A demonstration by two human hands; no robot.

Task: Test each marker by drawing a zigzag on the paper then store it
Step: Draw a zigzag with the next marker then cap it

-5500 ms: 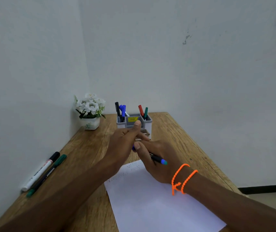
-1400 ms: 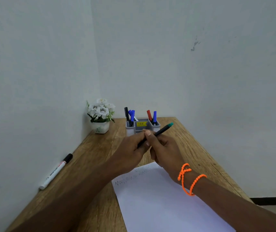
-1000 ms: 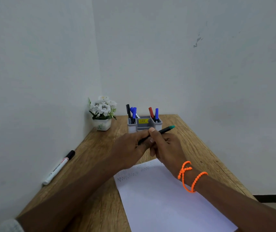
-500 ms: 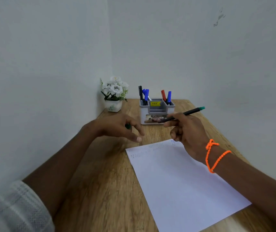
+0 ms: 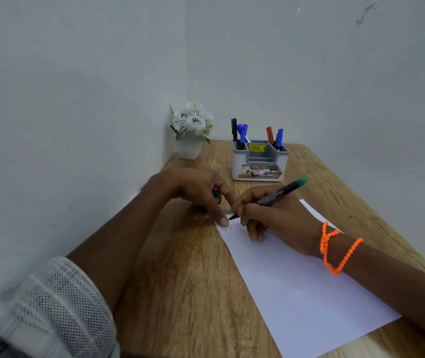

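Black marker with teal-green end, gripped in right hand. Green cap peeking out of left hand. White paper, faint grey zigzags at far corner. Warm brown wood-grain table. White-and-grey organizer, yellow sticker inside (print too small to read), brownish picture label in front. Black, blue and red markers standing inside. White flowers, green leaves, white pot. Orange beaded bracelet. White mesh sleeve, dotted. Pale grey walls.

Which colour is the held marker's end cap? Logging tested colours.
Green, on the marker; head view.
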